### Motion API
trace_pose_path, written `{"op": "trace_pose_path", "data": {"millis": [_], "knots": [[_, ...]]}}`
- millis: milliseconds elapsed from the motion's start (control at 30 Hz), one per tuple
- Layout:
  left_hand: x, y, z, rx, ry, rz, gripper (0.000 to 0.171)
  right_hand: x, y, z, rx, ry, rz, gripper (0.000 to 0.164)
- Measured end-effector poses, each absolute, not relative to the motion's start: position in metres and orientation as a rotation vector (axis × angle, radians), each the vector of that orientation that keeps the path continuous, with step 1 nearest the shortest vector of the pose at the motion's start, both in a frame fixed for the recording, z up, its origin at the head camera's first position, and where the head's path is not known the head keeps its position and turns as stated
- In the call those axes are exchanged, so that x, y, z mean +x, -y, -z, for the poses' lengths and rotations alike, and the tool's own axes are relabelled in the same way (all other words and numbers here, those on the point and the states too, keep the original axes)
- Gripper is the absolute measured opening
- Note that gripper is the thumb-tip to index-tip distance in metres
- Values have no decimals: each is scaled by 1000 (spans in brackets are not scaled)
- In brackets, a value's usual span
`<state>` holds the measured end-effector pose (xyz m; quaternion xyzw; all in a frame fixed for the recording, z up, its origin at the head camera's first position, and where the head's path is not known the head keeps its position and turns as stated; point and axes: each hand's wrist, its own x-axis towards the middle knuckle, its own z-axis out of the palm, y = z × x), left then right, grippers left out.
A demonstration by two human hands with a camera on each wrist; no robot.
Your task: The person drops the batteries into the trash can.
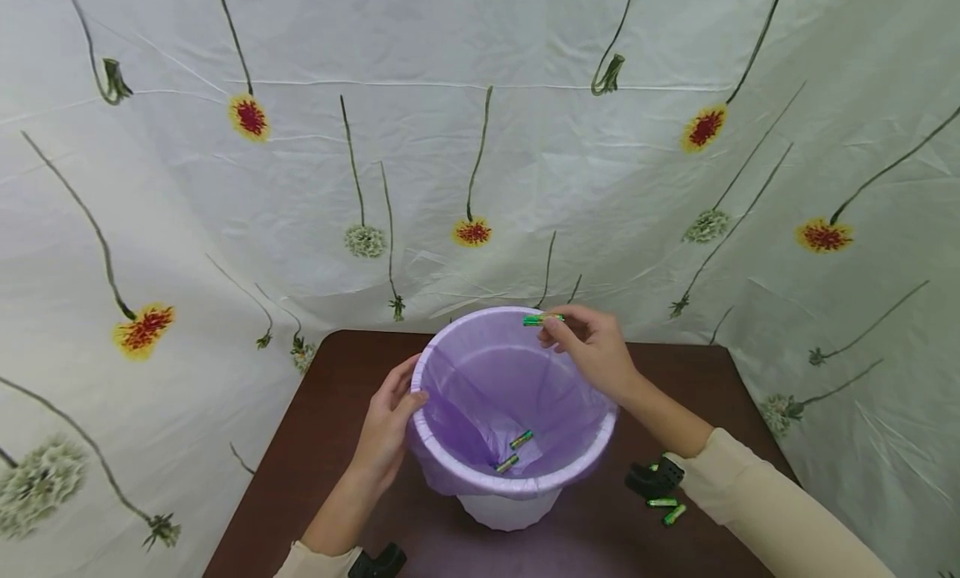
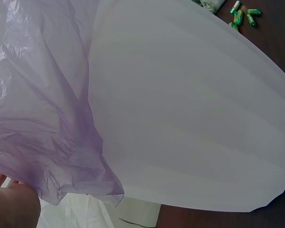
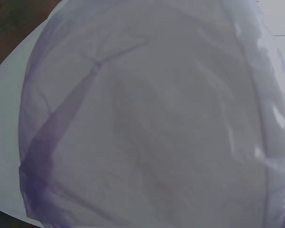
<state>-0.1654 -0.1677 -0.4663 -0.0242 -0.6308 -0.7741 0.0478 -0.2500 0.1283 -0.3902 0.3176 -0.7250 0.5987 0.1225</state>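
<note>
A white wastebasket (image 1: 510,511), lined with a purple plastic bag (image 1: 480,369), stands on the table. My left hand (image 1: 386,424) grips its left rim, thumb over the edge and fingers outside; the left wrist view shows part of that hand (image 2: 14,204) beside the bag's loose hem. Over the far right part of the rim, my right hand (image 1: 596,349) pinches a green battery (image 1: 543,319) between thumb and fingers. Inside the bag lie two batteries, an upper one (image 1: 521,439) and a lower one (image 1: 507,463). The right wrist view shows mostly bag and basket side, the hand hidden.
Several loose green batteries (image 1: 674,515) lie on the dark brown table (image 1: 352,369) right of the basket, partly hidden by the right wrist camera (image 1: 655,479). A pale flower-printed cloth (image 1: 420,161) hangs behind and at both sides.
</note>
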Motion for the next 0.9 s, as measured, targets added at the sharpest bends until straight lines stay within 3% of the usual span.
{"op": "trace_pose_path", "data": {"millis": [133,400,900], "knots": [[-165,168,467,-69,1922,2358,55,-251,-123,386,937,2186,-1672,13],[-164,168,466,-69,1918,2370,56,-253,-121,374,988,2365,-1479,31],[-166,167,467,-69,1902,2380,56,-249,-141,376,988,2402,-1542,26]]}}
